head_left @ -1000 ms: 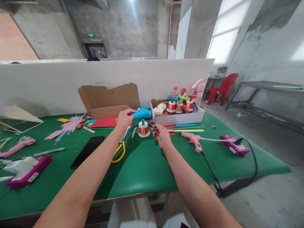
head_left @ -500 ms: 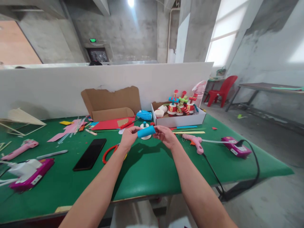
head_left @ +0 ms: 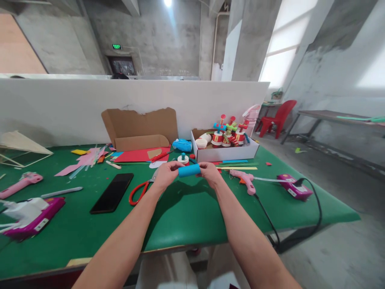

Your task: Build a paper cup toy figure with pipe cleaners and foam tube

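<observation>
A blue paper tube (head_left: 189, 170) is held level above the table between my two hands. My left hand (head_left: 167, 175) pinches its left end, and my right hand (head_left: 209, 173) grips the right end with fingers closed. Just behind the tube stands a paper-cup figure (head_left: 183, 159) with a blue piece on top, partly hidden by my hands and the tube. Red-handled scissors (head_left: 140, 192) lie beside my left wrist, their blades partly covered by that hand.
A white box (head_left: 227, 153) holds several cup figures. Pink glue gun (head_left: 247, 181) and purple power strip (head_left: 294, 187) lie right, joined by cords. Left are a black phone (head_left: 112, 193), paper scraps (head_left: 87, 157) and another pink glue gun (head_left: 22, 184). Cardboard (head_left: 138, 126) stands behind.
The tube has turned from slightly tilted to nearly level and shifted a little right and down. My right fingers have closed more firmly on its end. The view has shifted slightly.
</observation>
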### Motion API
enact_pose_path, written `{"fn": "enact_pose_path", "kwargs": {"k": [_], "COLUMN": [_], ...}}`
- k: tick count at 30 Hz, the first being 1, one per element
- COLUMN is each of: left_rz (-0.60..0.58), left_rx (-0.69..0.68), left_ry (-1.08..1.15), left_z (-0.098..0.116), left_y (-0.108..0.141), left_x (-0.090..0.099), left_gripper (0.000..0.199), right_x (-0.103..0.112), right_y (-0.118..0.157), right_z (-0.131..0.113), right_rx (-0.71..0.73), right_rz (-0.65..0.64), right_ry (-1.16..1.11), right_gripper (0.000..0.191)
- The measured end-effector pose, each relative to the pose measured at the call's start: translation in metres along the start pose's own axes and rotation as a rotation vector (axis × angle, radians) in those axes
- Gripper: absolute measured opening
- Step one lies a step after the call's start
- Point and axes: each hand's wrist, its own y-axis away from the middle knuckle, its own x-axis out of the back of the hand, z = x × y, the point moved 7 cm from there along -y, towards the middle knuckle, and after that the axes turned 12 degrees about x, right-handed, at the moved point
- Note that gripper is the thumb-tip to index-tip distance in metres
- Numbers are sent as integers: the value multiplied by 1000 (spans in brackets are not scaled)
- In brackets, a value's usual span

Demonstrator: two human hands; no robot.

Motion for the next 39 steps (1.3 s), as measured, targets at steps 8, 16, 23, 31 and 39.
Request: {"fn": "enact_pose_path", "kwargs": {"k": [8, 16, 23, 31, 39], "left_rz": [-23, -68, -74, -86, -5], "left_rx": [17, 35, 33, -27, -242], "left_ry": [5, -8, -21, -63, -215], "left_z": [-6, -13, -16, -9, 12], "left_y": [-3, -7, -8, -5, 8], "left_x": [-1, -4, -5, -5, -5], "left_gripper": [16, 27, 28, 29, 26], "right_x": [3, 5, 4, 2, -2], "right_y": [-2, -7, -9, -7, -2], "right_z": [-6, -9, -8, -9, -8], "right_rx": [76, 130, 178, 175, 89], "right_rz": [12, -26, -57, -82, -122], "right_ry": [74, 137, 144, 93, -1], "right_gripper": [5, 8, 11, 13, 16]}}
